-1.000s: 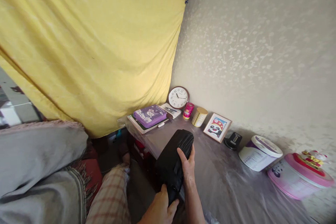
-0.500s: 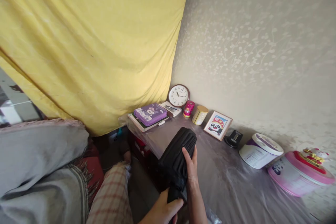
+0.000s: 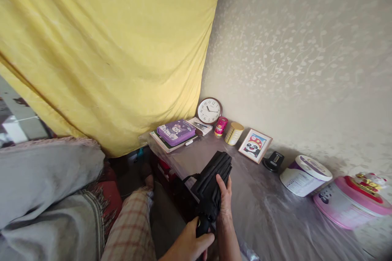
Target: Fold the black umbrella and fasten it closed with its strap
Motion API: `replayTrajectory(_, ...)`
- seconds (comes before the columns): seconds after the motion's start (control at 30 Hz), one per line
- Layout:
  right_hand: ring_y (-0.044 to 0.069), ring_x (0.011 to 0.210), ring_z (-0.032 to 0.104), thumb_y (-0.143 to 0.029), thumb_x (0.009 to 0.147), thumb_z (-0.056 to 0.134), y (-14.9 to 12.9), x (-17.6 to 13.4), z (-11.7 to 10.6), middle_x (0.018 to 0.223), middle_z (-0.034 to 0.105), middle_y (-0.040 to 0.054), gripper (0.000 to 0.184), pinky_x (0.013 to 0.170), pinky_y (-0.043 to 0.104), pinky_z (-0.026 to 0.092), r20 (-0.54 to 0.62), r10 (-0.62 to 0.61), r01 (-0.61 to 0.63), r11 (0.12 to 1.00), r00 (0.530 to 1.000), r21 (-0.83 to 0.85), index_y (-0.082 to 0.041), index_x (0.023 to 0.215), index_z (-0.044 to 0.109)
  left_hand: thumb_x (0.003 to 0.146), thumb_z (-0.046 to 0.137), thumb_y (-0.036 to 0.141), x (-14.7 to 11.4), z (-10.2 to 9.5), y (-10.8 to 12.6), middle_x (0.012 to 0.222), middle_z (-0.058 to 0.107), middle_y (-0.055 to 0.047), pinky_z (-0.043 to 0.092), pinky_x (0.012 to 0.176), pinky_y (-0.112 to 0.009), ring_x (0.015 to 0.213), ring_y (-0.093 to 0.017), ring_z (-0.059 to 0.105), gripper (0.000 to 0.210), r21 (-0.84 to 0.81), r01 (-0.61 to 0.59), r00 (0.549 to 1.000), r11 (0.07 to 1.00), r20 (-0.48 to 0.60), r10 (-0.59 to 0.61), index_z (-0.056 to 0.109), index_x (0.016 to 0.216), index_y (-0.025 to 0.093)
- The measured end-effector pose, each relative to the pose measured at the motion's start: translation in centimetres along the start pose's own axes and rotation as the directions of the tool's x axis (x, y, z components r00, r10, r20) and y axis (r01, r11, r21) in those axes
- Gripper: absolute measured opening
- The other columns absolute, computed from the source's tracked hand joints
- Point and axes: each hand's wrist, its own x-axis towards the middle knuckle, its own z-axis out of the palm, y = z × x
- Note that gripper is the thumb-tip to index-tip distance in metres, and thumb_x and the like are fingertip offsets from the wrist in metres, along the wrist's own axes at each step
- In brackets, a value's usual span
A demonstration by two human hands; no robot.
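A folded black umbrella (image 3: 211,183) points up and away from me, tilted over the table's near-left edge. My left hand (image 3: 192,238) is wrapped round its handle (image 3: 202,225), thumb across the front. Higher up, my right hand (image 3: 225,195) holds the gathered canopy from the right side, with fingers along the folds. A thin black strap (image 3: 190,177) sticks out from the canopy's left side. The canopy hides the far fingers of my right hand.
Along the wall stand a clock (image 3: 209,110), a pink can (image 3: 221,126), a yellow-lidded tin (image 3: 234,133), a panda picture frame (image 3: 255,145), a black stand (image 3: 273,161) and two tubs. A purple case (image 3: 176,132) lies on books. Left are cushions (image 3: 49,171) and my leg (image 3: 131,228).
The umbrella has turned a little about its length in my hands, and its strap now shows on the left. Both hands keep their hold; the view has shifted slightly.
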Motion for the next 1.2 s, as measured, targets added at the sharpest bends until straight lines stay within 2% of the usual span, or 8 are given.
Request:
replayTrajectory(0.17, 0.020, 0.086, 0.064, -0.045, 0.068, 0.067, -0.2, 0.0, -0.5, 0.108, 0.064, -0.0005, 0.079, 0.072, 0.031, 0.053, 0.008, -0.018, 0.019, 0.999, 1.000, -0.044, -0.033, 0.137, 0.030, 0.072, 0.059, 0.039, 0.5, 1.0, -0.2, 0.045, 0.047, 0.007, 0.039, 0.047, -0.025, 0.040, -0.013, 0.049, 0.021, 0.071, -0.012, 1.000, 0.997, -0.006, 0.013, 0.054, 0.087, 0.025)
replayTrajectory(0.37, 0.019, 0.093, 0.062, -0.044, 0.065, 0.070, 0.1, 0.5, -1.0, 0.114, 0.061, -0.0002, 0.082, 0.081, 0.030, 0.050, -0.027, -0.110, 0.103, 0.975, 0.994, -0.197, -0.031, 0.136, 0.031, 0.067, 0.065, 0.037, -0.2, -1.1, -0.2, 0.075, 0.062, -0.002, 0.044, 0.067, -0.028, 0.078, -0.022, 0.062, 0.039, 0.149, -0.034, 0.995, 0.988, -0.082, 0.047, 0.051, 0.102, 0.025)
replayTrajectory(0.47, 0.019, 0.088, 0.063, -0.044, 0.064, 0.070, 0.3, 0.7, -1.2, 0.108, 0.064, -0.0003, 0.080, 0.080, 0.031, 0.050, -0.057, -0.099, 0.086, 0.974, 0.993, -0.208, -0.030, 0.134, 0.034, 0.066, 0.066, 0.038, -0.5, -1.9, -0.2, 0.081, 0.064, -0.005, 0.043, 0.071, -0.028, 0.086, -0.024, 0.062, 0.042, 0.176, -0.034, 0.995, 0.984, -0.089, 0.050, 0.051, 0.103, 0.023)
replayTrajectory(0.63, 0.019, 0.067, 0.065, -0.045, 0.062, 0.071, 0.1, 0.3, -0.9, 0.080, 0.068, -0.0015, 0.076, 0.066, 0.032, 0.053, -0.052, 0.033, -0.036, 0.997, 0.998, -0.069, -0.025, 0.129, 0.041, 0.071, 0.063, 0.040, -0.6, -0.9, -0.1, 0.066, 0.061, -0.001, 0.044, 0.062, -0.028, 0.069, -0.021, 0.062, 0.031, 0.188, -0.034, 0.999, 0.982, -0.030, 0.041, 0.055, 0.095, 0.022)
replayTrajectory(0.77, 0.019, 0.063, 0.065, -0.048, 0.062, 0.071, 0.0, -0.1, -0.8, 0.072, 0.066, -0.0022, 0.071, 0.062, 0.031, 0.053, -0.008, 0.063, -0.063, 0.998, 0.998, -0.011, -0.023, 0.123, 0.046, 0.080, 0.054, 0.041, -0.7, 0.3, -0.2, 0.056, 0.058, 0.000, 0.045, 0.056, -0.028, 0.056, -0.017, 0.058, 0.022, 0.181, -0.022, 0.999, 0.983, 0.027, 0.017, 0.059, 0.086, 0.020)
replayTrajectory(0.87, 0.019, 0.066, 0.065, -0.047, 0.061, 0.072, 0.3, 0.1, -1.0, 0.076, 0.067, -0.0022, 0.068, 0.064, 0.031, 0.053, -0.015, 0.039, -0.040, 0.997, 0.999, -0.064, -0.024, 0.121, 0.048, 0.086, 0.049, 0.038, -0.8, 0.3, -0.2, 0.085, 0.063, -0.002, 0.049, 0.067, -0.030, 0.074, -0.015, 0.060, 0.024, 0.174, -0.021, 1.000, 0.984, 0.022, 0.017, 0.058, 0.098, 0.019)
replayTrajectory(0.97, 0.020, 0.071, 0.065, -0.046, 0.061, 0.072, 0.8, 0.6, -1.3, 0.079, 0.067, -0.0015, 0.068, 0.066, 0.031, 0.053, -0.051, 0.005, -0.013, 0.989, 0.999, -0.146, -0.023, 0.120, 0.050, 0.087, 0.051, 0.035, -1.0, -0.2, -0.2, 0.113, 0.055, -0.005, 0.049, 0.080, -0.035, 0.094, -0.017, 0.057, 0.029, 0.164, -0.028, 1.000, 0.986, -0.009, 0.030, 0.053, 0.111, 0.020)
replayTrajectory(1.2, 0.019, 0.066, 0.063, -0.045, 0.057, 0.074, 0.8, 0.8, -1.3, 0.074, 0.066, -0.0008, 0.069, 0.060, 0.028, 0.052, -0.123, 0.027, -0.048, 0.985, 0.992, -0.168, -0.018, 0.116, 0.052, 0.085, 0.053, 0.035, -1.4, -0.7, -0.1, 0.115, 0.054, -0.005, 0.048, 0.082, -0.037, 0.099, -0.019, 0.056, 0.031, 0.144, -0.031, 0.996, 0.989, -0.077, 0.042, 0.053, 0.113, 0.020)
